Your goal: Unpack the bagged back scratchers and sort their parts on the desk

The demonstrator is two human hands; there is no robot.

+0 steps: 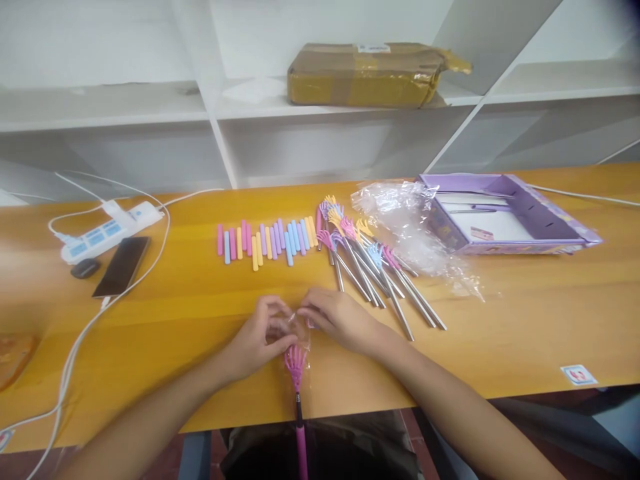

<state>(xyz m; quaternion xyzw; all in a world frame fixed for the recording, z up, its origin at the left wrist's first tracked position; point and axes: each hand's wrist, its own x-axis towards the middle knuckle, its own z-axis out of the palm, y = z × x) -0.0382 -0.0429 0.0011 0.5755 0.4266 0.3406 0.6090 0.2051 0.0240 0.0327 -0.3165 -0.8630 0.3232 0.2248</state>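
Observation:
A magenta back scratcher [296,365] with a hand-shaped head lies inside a clear plastic sleeve [302,328], its handle reaching over the table's front edge toward my lap. My left hand [267,332] pinches the sleeve just above the scratcher's head. Beside it, my right hand [336,315] grips the sleeve's upper end between thumb and fingers. Beyond my right hand, several back scratcher heads on metal rods [373,257] lie in a pile. To the left of that pile, coloured handle tubes [267,241] in pink, blue, yellow and purple form a rough row.
Crumpled clear plastic bags [405,220] lean against a purple box [520,247] at the right. Left are a power strip [113,230], a phone [123,267] and white cables [70,363]. A taped carton [360,77] sits on the shelf behind.

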